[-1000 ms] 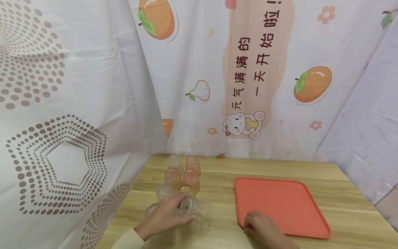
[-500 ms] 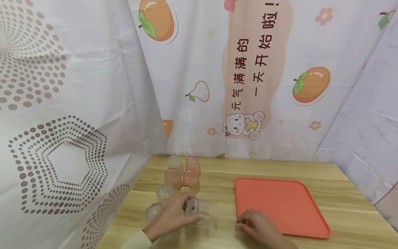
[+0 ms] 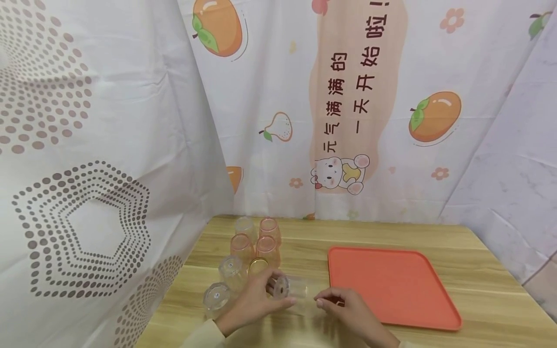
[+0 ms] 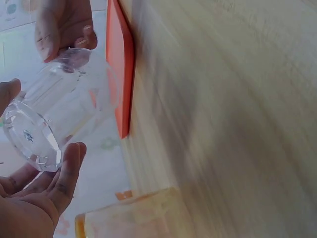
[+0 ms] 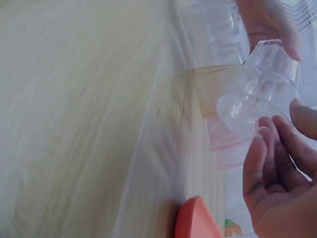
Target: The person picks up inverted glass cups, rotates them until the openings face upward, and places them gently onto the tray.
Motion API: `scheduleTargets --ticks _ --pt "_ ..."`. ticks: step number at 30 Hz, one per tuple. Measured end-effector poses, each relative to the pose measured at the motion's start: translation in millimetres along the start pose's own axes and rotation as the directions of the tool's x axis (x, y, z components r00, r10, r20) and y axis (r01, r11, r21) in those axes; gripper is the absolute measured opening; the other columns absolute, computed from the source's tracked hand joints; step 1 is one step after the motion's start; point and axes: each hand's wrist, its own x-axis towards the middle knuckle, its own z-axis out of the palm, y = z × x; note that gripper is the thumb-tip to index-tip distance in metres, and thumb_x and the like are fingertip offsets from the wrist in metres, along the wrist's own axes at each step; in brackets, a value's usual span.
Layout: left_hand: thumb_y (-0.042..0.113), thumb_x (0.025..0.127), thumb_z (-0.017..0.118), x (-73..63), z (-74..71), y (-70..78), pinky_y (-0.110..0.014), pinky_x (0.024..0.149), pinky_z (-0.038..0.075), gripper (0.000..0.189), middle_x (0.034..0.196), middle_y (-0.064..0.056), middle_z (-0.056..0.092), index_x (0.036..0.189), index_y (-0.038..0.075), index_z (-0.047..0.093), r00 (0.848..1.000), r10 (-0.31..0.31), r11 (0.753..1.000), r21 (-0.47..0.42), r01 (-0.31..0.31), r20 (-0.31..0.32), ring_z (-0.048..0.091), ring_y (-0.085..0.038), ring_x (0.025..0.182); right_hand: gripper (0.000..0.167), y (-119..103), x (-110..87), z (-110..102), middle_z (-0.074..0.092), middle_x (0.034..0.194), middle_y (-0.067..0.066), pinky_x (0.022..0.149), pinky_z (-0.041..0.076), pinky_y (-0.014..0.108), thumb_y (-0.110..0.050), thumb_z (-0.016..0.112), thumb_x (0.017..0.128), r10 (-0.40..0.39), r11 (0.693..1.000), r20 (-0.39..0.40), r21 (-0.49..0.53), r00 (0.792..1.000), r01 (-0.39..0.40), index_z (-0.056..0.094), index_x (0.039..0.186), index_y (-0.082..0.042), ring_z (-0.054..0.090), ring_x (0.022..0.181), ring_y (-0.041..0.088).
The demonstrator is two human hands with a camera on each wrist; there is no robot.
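Note:
My left hand [image 3: 256,297] holds a clear, faceted plastic cup [image 3: 300,288] near its base. The cup lies sideways in the air, base to the left and mouth to the right. At the mouth, my right hand [image 3: 350,309] has its thumb and curled fingers about the rim, as the right wrist view shows the cup [image 5: 262,89] there. Beside and behind my left hand stand more upside-down cups: a clear one [image 3: 217,296], another clear cup [image 3: 231,270], and a yellow-tinted cup [image 3: 258,265], partly hidden by the hand.
Farther back are pink cups, one at the front [image 3: 268,249], and a clear cup [image 3: 245,227] near the curtain. A red tray [image 3: 391,285] lies flat on the wooden table [image 3: 300,237], right of the cups. Patterned curtains [image 3: 270,169] close off the back and sides.
My left hand has carried the clear cup rightward, away from the standing cups. My right hand has moved left from the tray's edge to the cup's rim.

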Motion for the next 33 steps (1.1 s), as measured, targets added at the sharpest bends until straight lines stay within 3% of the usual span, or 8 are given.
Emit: scheduleTargets --ticks 4,9,14,18,22,26,29,33 --pt "0.051 0.084 0.082 0.4 4.2 -0.5 -0.028 0.078 0.056 0.062 0.108 0.006 0.063 0.128 0.012 0.06 1.0 -0.004 0.999 -0.052 0.005 0.007 0.063 -0.008 0.088 0.028 -1.0 1.1 -0.5 0.072 0.104 0.006 0.068 0.053 0.028 -0.031 0.069 0.1 0.062 0.988 0.011 0.141 0.998 -0.063 0.074 0.112 -0.006 0.062 0.089 0.018" --pt "0.049 0.088 0.079 2.1 11.1 -4.0 -0.028 0.079 0.057 0.064 0.114 0.002 0.064 0.135 0.01 0.06 1.0 0.005 0.997 -0.071 -0.003 0.023 0.064 -0.01 0.092 0.028 -1.9 -1.4 -1.4 0.07 0.099 0.01 0.063 0.051 0.026 -0.024 0.068 0.1 0.06 0.98 -0.013 0.189 0.998 -0.056 0.071 0.111 0.001 0.055 0.074 0.012" --pt "0.049 0.09 0.077 6.8 17.6 -10.8 -0.027 0.076 0.057 0.064 0.118 0.0 0.065 0.14 0.014 0.061 1.0 0.024 0.999 -0.042 -0.023 0.016 0.064 -0.015 0.097 0.024 -5.8 -3.9 -2.0 0.07 0.098 0.012 0.072 0.053 0.029 -0.027 0.072 0.098 -0.003 0.996 -0.131 0.092 0.991 0.015 0.073 0.106 -0.004 0.062 0.082 0.02" --pt "0.046 0.089 0.079 11.4 20.9 -11.6 -0.025 0.075 0.056 0.067 0.116 -0.003 0.067 0.14 0.006 0.06 1.0 0.008 0.999 -0.044 -0.007 0.024 0.065 -0.011 0.093 0.015 -8.5 -5.1 -6.4 0.07 0.09 0.002 0.071 0.051 0.027 -0.029 0.076 0.094 -0.07 0.997 -0.261 -0.042 0.963 0.062 0.075 0.1 -0.015 0.063 0.082 0.02" --pt "0.042 0.091 0.078 14.6 23.7 -11.2 -0.023 0.074 0.055 0.053 0.11 -0.005 0.07 0.125 0.003 0.068 0.999 -0.01 1.0 -0.026 0.011 0.04 0.063 -0.005 0.085 0.004 -7.7 -5.6 -14.2 0.066 0.081 -0.006 0.058 0.047 0.025 -0.02 0.076 0.093 -0.253 0.955 -0.34 -0.236 0.906 0.178 0.075 0.096 -0.023 0.055 0.067 0.01" --pt "0.03 0.095 0.075 17.0 29.5 -10.6 -0.021 0.07 0.053 0.024 0.096 0.005 0.069 0.104 0.008 0.074 0.997 -0.003 1.0 -0.014 0.004 0.074 0.059 -0.001 0.079 0.017 -5.4 -4.2 -21.7 0.063 0.079 -0.011 0.051 0.043 0.022 -0.007 0.076 0.092 -0.514 0.819 -0.317 -0.459 0.797 0.345 0.074 0.097 -0.023 0.049 0.061 0.003" --pt "0.023 0.096 0.075 20.2 36.3 -9.7 -0.02 0.065 0.051 0.009 0.085 0.013 0.064 0.094 0.013 0.074 0.996 -0.006 1.0 -0.006 0.006 0.09 0.057 0.001 0.073 0.024 -5.0 -2.3 -27.1 0.06 0.082 -0.015 0.051 0.041 0.018 0.0 0.076 0.09 -0.619 0.731 -0.287 -0.55 0.731 0.404 0.072 0.098 -0.022 0.047 0.063 0.0" --pt "0.021 0.095 0.075 26.5 46.7 -9.4 -0.019 0.061 0.049 0.009 0.075 0.017 0.06 0.087 0.018 0.072 0.993 -0.025 1.0 0.013 0.024 0.116 0.055 0.003 0.065 0.026 -4.7 -1.1 -34.1 0.058 0.085 -0.016 0.053 0.038 0.013 0.004 0.077 0.088 -0.669 0.681 -0.27 -0.597 0.693 0.424 0.07 0.098 -0.019 0.047 0.066 -0.002"
